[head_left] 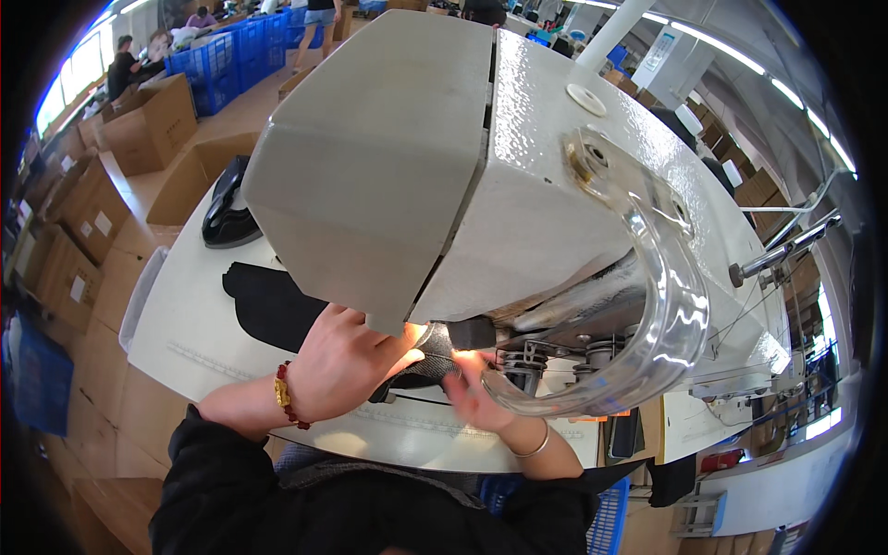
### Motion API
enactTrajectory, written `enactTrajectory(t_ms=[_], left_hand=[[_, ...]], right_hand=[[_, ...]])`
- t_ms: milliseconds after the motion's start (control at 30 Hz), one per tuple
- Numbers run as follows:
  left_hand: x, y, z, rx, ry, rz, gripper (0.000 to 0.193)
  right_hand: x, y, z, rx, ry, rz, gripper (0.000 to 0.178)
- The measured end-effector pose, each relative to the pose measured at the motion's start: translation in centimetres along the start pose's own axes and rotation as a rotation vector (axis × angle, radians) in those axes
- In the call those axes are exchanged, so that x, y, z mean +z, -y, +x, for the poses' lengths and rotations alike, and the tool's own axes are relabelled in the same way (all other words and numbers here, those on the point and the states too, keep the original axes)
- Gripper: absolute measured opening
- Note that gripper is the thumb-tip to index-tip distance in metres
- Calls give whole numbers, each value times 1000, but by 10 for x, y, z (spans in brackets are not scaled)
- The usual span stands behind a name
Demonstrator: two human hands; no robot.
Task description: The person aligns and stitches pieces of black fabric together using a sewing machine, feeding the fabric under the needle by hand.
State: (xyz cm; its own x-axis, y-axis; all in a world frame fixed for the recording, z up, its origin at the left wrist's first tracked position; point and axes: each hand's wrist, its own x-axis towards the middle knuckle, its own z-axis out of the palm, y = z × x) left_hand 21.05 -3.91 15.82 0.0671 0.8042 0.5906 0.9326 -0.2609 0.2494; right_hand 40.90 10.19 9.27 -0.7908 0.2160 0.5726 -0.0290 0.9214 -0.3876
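A large white sewing machine (370, 148) fills the middle, its lit stitching area low under the head. My left hand (342, 365), with a red beaded bracelet on its wrist, is closed with thumb and fingers on a dark grey textured piece of fabric (431, 359). On the fabric's other side is my right hand (476, 396), with a thin bangle on its wrist. Its fingers are smeared by motion and partly behind the clear curved guard (680, 305), so their grip does not show. A flat black fabric piece (277, 303) lies beyond my left hand.
The white tabletop (176, 319) carries a printed ruler along its near edge. A black iron-like object (229, 208) stands at the far left. Cardboard boxes (148, 125) and blue crates (208, 69) stand beyond. A dark phone-like slab (626, 435) lies at the right.
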Motion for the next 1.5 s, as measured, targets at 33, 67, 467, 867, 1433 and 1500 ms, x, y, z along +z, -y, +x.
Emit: enactTrajectory(t_ms=[33, 67, 467, 867, 1433, 1500], left_hand=[[0, 0, 1, 19, -47, -20, 29], [1, 0, 0, 19, -50, -21, 29], [-25, 8, 3, 102, 22, -77, 23], [-48, 40, 7, 227, 452, -263, 39], [-5, 4, -23, 123, 179, 106, 51], [1, -5, -22, 96, 169, 166, 52]], right_hand=[[4, 1, 1, -77, -31, -105, 35], [10, 4, 2, -154, -63, -210, 35], [6, 25, 16, -432, -185, -453, 24], [-5, 9, 16, -506, -69, -441, 33], [19, 40, 10, 461, 338, 829, 27], [28, 37, 2, 617, 191, 1037, 25]])
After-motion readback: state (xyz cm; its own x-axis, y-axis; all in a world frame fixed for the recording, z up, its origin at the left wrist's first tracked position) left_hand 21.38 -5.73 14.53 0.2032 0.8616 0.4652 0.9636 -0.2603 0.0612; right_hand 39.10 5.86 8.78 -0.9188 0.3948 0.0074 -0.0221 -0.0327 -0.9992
